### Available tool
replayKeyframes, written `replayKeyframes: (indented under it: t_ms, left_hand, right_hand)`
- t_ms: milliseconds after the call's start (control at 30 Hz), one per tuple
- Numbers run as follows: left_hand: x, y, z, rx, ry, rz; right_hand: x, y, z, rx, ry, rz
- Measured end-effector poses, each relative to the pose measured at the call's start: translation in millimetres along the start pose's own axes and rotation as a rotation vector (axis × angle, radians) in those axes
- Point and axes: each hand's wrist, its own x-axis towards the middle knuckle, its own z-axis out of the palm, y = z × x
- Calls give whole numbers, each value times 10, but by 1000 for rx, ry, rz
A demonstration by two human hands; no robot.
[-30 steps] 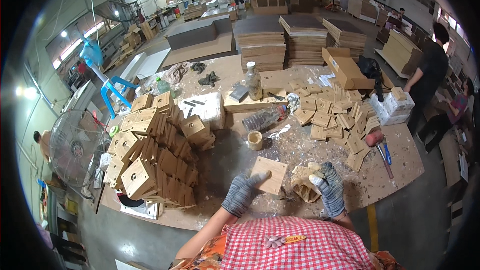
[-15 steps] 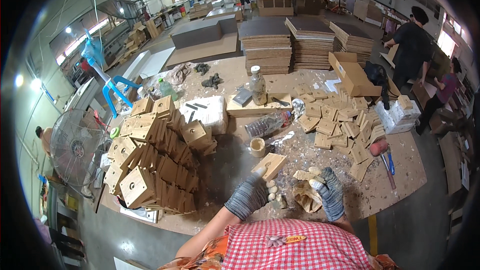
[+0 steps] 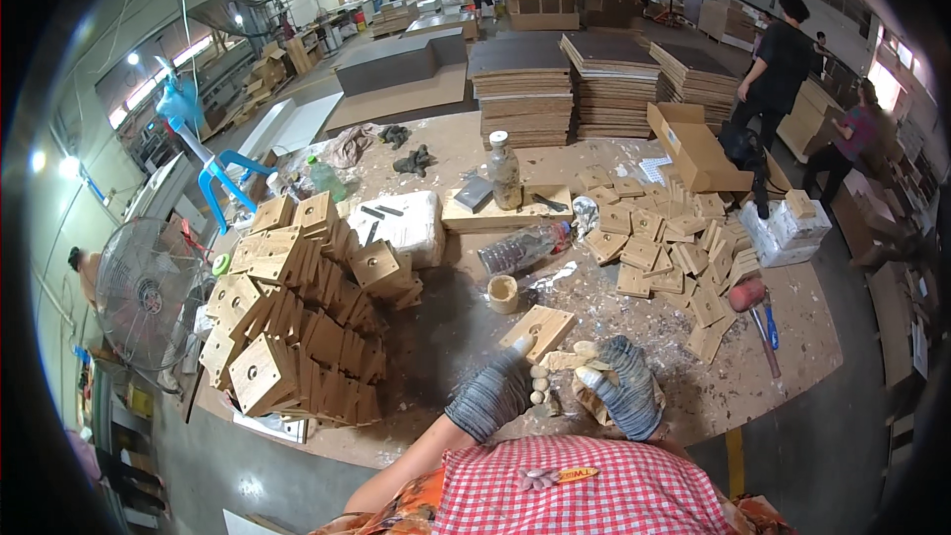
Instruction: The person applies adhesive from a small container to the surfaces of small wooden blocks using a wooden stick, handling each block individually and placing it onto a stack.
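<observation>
My left hand (image 3: 493,391), in a grey knitted glove with bare fingertips, grips a small rectangular wooden block (image 3: 545,329) with a hole in it. The block is tilted, its broad face up. Close to its lower right, my right hand (image 3: 626,386) wears a matching glove and is closed on a crumpled tan piece (image 3: 591,404), cloth or sandpaper; I cannot tell which. A pale flat strip (image 3: 563,361) sticks out from the right fingers toward the block. Just beyond the block stands a small round tub (image 3: 502,294) with tan stuff around its rim.
Stacked drilled wooden blocks (image 3: 327,337) rise at left, and loose ones (image 3: 654,248) lie heaped at right. A red-headed mallet (image 3: 748,294) rests nearby. A clear plastic bottle (image 3: 520,249) lies beyond the tub; a glass jar (image 3: 503,173) stands farther back. A fan (image 3: 149,292) is at left.
My right hand has moved left, closer to the block, with the crumpled piece in it. The left hand keeps its hold on the block. People at the far right have shifted.
</observation>
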Motion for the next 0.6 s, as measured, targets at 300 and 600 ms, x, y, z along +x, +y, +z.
replayKeyframes:
  t_ms: [300, 600]
  left_hand:
    - [63, -40, -109, -9, -73, -10]
    - [-67, -40, -48, 211, 139, 199]
  right_hand:
    - [-38, 162, -16, -17, -57, -69]
    - [-134, 94, -82, 56, 53, -15]
